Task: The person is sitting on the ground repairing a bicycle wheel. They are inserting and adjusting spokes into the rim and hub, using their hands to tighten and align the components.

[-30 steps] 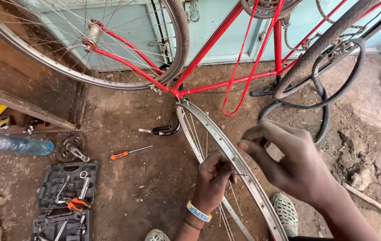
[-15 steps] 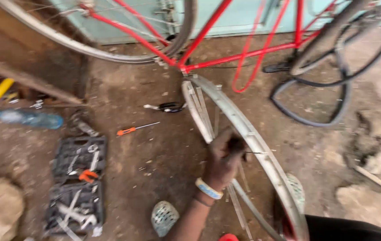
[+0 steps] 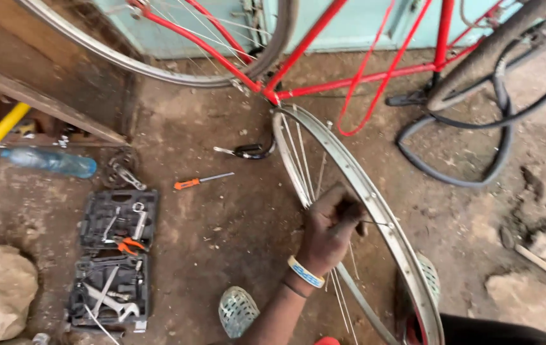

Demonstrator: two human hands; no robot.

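Pinching a thin steel spoke (image 3: 375,223) inside the bare silver bicycle rim (image 3: 375,198) standing on the dirt floor (image 3: 234,223), the left hand (image 3: 327,230) looks mid-lacing; seating it calls for careful threading, right hand unseen.

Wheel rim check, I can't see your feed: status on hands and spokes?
Left hand pinching a spoke inside the wheel rim. Right hand out of view. Nothing blocking; open tool case left.

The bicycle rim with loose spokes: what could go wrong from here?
The left hand alone grips a thin spoke inside the bare rim, so the spoke might bend or poke the fingers. The rim stands on edge on the uneven dirt floor and could roll or tip.
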